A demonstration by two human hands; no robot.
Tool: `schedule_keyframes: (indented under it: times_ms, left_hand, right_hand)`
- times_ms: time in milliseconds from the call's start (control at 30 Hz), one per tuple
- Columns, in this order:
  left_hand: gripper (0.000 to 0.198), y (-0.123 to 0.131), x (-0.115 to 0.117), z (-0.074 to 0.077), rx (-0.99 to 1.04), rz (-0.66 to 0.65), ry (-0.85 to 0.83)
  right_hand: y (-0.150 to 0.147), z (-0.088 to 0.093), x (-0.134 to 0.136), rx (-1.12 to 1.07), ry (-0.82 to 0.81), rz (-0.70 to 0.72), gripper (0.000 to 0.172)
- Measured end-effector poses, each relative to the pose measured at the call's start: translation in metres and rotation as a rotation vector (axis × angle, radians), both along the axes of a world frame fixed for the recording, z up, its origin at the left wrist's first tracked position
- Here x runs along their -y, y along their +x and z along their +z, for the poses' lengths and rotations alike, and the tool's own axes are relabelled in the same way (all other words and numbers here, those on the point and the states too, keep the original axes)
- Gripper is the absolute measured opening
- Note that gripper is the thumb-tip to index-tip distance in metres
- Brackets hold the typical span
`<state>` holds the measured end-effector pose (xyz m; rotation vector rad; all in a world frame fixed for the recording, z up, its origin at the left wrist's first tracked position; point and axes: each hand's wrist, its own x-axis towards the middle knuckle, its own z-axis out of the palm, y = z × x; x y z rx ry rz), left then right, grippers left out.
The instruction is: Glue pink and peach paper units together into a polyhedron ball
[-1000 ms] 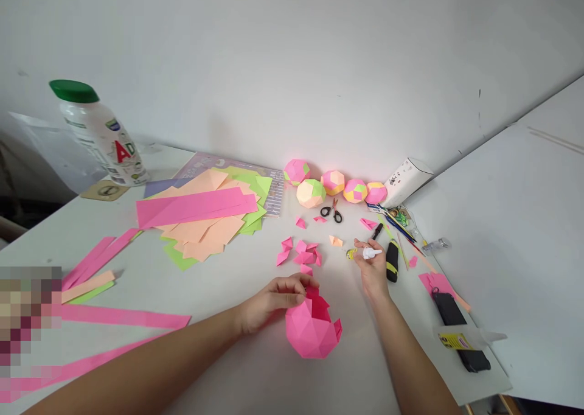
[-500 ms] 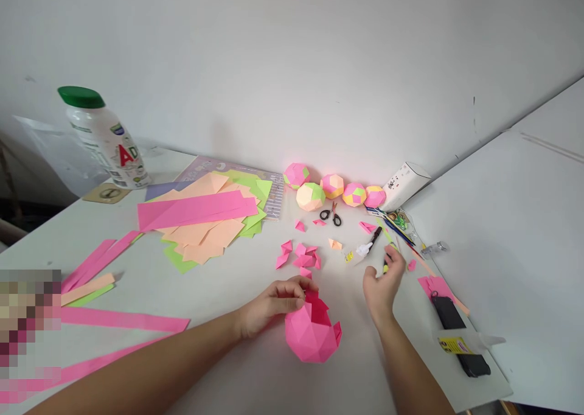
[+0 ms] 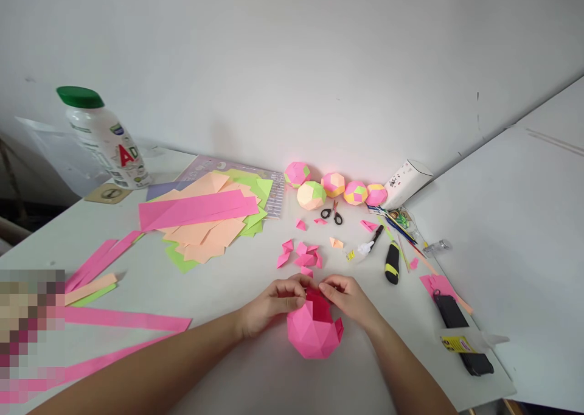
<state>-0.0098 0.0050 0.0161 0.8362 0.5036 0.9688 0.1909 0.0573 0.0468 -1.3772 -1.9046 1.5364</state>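
A half-built pink paper ball (image 3: 312,333) sits on the white table near the front edge, its top still open. My left hand (image 3: 270,303) pinches its upper left rim with closed fingers. My right hand (image 3: 348,298) has its fingers curled on the upper right rim, at the open top. Just behind the ball lie several small folded pink paper pieces (image 3: 303,255). A small white glue bottle (image 3: 365,248) lies on the table behind my right hand, beside a black and yellow cutter (image 3: 392,263).
Several finished paper balls (image 3: 333,190) line the back wall, with small scissors (image 3: 331,213) in front. A stack of pink, peach and green paper (image 3: 205,215) lies left of centre, pink strips (image 3: 114,320) at the left. A green-capped bottle (image 3: 103,136) stands back left. A black case (image 3: 460,333) lies right.
My right hand let go of the glue bottle, left it on the table, and came back left to the open top of the pink ball. My left hand stayed on the ball.
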Motion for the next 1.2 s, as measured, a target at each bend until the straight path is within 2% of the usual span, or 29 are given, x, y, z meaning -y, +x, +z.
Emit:
schedule_keyframes:
  times_ms: [167, 367, 433, 600, 667, 733, 800, 900, 967, 1200]
  left_hand:
    - [0.016, 0.001, 0.001, -0.001, -0.009, 0.021, 0.009]
    - [0.015, 0.000, 0.001, -0.001, -0.020, 0.016, 0.028]
    - [0.014, 0.000, 0.001, 0.000, -0.023, 0.012, 0.037]
    - [0.015, 0.001, 0.001, 0.000, -0.010, -0.021, 0.040]
    - [0.014, 0.001, 0.001, 0.000, -0.010, -0.032, 0.040]
    - [0.013, 0.001, 0.001, -0.001, 0.001, -0.037, 0.026]
    - [0.012, 0.000, 0.001, -0.002, 0.006, -0.033, 0.008]
    - [0.011, 0.000, 0.001, -0.004, 0.010, -0.032, -0.006]
    - [0.011, 0.001, 0.001, -0.006, 0.033, -0.024, -0.015]
    - [0.013, 0.000, -0.001, -0.011, 0.065, 0.030, -0.070]
  right_hand:
    - [0.000, -0.001, 0.001, -0.061, -0.068, -0.016, 0.021]
    - [-0.005, -0.004, 0.003, -0.099, -0.035, -0.059, 0.015]
    - [-0.008, -0.005, 0.004, -0.099, 0.045, -0.099, 0.012]
    - [-0.009, 0.004, 0.006, -0.130, 0.479, -0.213, 0.009]
    - [-0.005, 0.009, 0.006, -0.179, 0.540, -0.241, 0.008]
    - [0.001, 0.013, 0.006, -0.234, 0.487, -0.265, 0.007]
    - [0.007, 0.016, 0.005, -0.299, 0.328, -0.260, 0.009]
    - [0.011, 0.019, 0.005, -0.381, 0.037, -0.159, 0.016]
    - [0.010, 0.021, 0.005, -0.411, -0.073, -0.085, 0.018]
    - [0.010, 0.022, 0.008, -0.532, -0.152, 0.124, 0.022]
